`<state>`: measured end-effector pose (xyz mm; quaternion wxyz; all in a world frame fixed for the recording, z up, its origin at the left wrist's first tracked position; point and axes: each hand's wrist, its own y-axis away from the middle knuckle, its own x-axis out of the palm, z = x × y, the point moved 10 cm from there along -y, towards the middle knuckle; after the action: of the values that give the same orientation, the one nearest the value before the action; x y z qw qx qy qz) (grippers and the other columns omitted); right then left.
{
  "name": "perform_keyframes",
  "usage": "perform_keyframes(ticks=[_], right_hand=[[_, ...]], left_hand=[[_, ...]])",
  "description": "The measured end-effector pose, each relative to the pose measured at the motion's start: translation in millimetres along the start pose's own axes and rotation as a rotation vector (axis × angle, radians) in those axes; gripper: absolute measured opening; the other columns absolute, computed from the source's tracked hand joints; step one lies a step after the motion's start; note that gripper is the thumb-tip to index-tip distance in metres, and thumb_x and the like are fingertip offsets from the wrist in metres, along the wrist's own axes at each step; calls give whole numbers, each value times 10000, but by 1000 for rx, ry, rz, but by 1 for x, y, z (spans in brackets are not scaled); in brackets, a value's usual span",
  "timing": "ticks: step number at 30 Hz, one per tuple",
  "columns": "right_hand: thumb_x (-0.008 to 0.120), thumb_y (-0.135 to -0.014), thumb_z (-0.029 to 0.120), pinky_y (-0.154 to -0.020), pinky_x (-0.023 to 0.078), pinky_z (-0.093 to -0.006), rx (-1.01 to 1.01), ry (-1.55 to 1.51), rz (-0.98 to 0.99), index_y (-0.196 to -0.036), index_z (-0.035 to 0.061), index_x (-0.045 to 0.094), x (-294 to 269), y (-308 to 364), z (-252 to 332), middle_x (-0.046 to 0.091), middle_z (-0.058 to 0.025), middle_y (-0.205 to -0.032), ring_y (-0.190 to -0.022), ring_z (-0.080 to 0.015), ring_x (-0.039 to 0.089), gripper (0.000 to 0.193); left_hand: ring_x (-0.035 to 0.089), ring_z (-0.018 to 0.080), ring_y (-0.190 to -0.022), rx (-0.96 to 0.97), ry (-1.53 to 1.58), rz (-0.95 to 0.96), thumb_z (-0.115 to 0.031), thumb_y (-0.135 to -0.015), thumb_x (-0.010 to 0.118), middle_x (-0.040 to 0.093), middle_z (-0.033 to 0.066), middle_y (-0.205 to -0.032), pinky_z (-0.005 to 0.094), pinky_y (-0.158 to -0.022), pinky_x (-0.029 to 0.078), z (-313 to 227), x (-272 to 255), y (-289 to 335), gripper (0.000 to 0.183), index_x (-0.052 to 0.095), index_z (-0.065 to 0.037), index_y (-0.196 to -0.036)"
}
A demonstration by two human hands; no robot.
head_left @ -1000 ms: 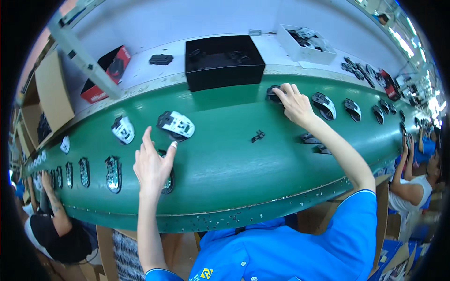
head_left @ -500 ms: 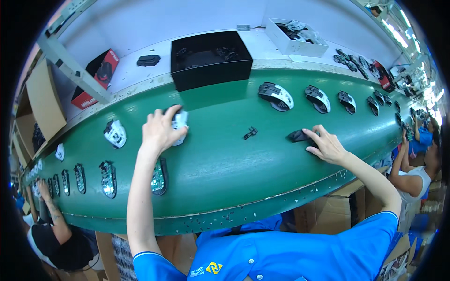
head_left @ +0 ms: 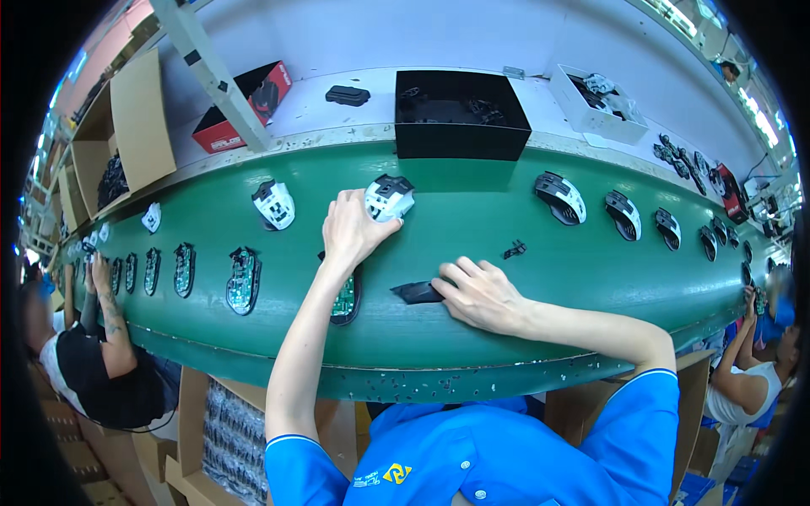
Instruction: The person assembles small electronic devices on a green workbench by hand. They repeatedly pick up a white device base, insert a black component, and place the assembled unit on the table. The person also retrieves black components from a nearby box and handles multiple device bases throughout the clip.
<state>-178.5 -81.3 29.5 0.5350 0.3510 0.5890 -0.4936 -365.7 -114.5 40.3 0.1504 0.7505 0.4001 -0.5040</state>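
Observation:
My left hand (head_left: 354, 229) is closed on a white-and-black mouse top shell (head_left: 390, 201), its thumb along the shell's lower edge. Just below my left wrist, partly covered by the forearm, lies a black mouse base with a green circuit board (head_left: 344, 302). Closer to the front edge, my right hand (head_left: 485, 295) grips a dark, pointed plastic piece (head_left: 417, 293) by its right end; the fingers hide that end. A small black bracket-like part (head_left: 514, 249) rests on the green surface beyond my right hand.
More mouse bases with boards (head_left: 243, 282) and white shells (head_left: 274, 205) lie to the left; black-and-white mice (head_left: 560, 199) line the right. A black box (head_left: 462, 142), a white box (head_left: 620, 125) and a red box (head_left: 221, 135) stand behind. Co-workers sit at both ends.
My view has swung left, so the scene sits farther right. My right hand has brought the dark piece left and nearer the front edge. My left hand still holds the shell.

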Motion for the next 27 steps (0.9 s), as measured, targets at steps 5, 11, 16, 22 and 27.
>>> perform_keyframes(ticks=[5,11,16,22,27], right_hand=[[674,-731,288,-790,406,-340,-24,-27,-14,-1113,23,534,-17,-35,20,503,-85,-1035,-952,-230,482,486],[606,-709,133,-612,440,-301,-208,127,-114,-867,40,605,-9,-44,45,542,-28,-740,-788,-177,533,184],[676,-738,61,-609,517,-319,256,-659,-386,-1041,3,590,-84,-42,-36,655,-148,-850,-719,-223,647,321],[659,-772,37,-581,506,-248,652,-1541,-5,-1302,-24,355,-82,-22,-42,641,-118,-873,-726,-133,628,614],[609,-837,77,-618,544,-251,501,-1854,-26,-1255,-14,431,-92,-16,-26,573,-90,-958,-766,-131,623,464]], left_hand=[[569,115,-814,-182,845,154,-326,-758,671,582,92,-1057,203,-497,455,9,-28,30,574,501,-13,-1208],[497,91,-725,-346,1695,352,-224,-849,577,539,94,-1112,177,-433,405,-11,-25,99,508,390,-9,-1269],[436,44,-656,-405,1699,310,-148,-789,631,485,50,-996,168,-402,304,-8,-38,128,537,376,-33,-1247],[464,109,-947,-286,1504,246,-101,-685,748,464,71,-1142,255,-718,402,-36,-54,129,772,308,-30,-1316],[225,260,-1351,-47,1650,372,5,-601,778,196,137,-1433,402,-1091,240,-69,-63,135,1180,-42,-90,-1444]])
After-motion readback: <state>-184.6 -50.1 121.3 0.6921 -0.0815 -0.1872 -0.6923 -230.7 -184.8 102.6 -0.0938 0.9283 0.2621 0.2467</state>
